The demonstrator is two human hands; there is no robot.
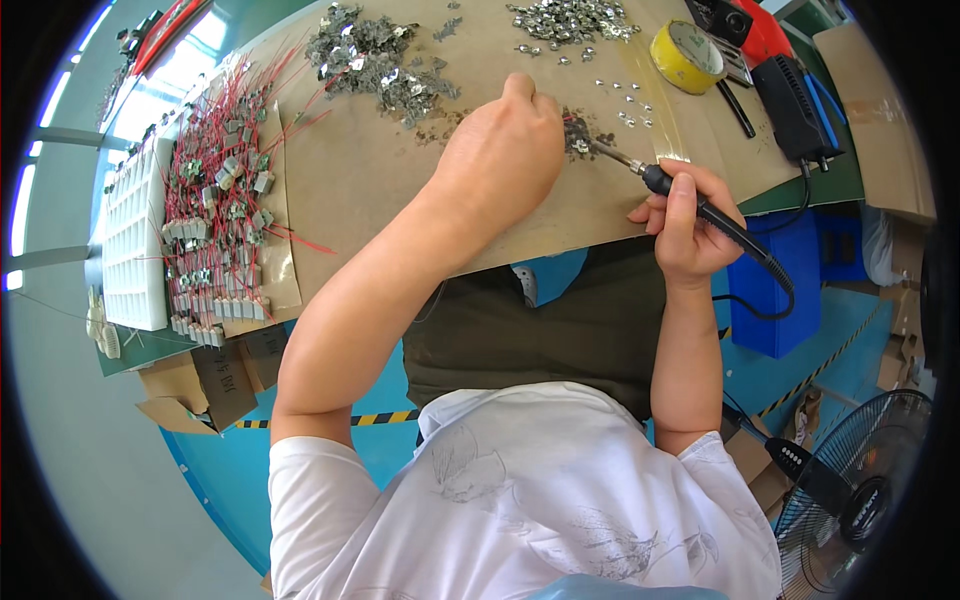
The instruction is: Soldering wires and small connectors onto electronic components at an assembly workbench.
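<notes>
Soldering: right hand (pixel 690 225) gripping black pen-shaped soldering iron (pixel 715 215); left hand (pixel 500 160) closed, pinning small metal part (pixel 580 145) beside iron tip. Best kept steady, fingers clear of tip.

**Bench surroundings**

Brown cardboard mat (pixel 370 190) covers the worktop. Far edge: two heaps of small shiny metal parts (pixel 375 55), (pixel 572 20). Left side: rows of red-wired components (pixel 215 210), just beside a white compartment tray (pixel 135 240). Yellow tape roll (pixel 687 55) on the right, near a black-and-red device (pixel 770 60). Blue box (pixel 790 290) sits below the bench edge. Black fan (pixel 860 490) in the lower right corner. Cardboard scraps (pixel 200 385) lower left.
</notes>
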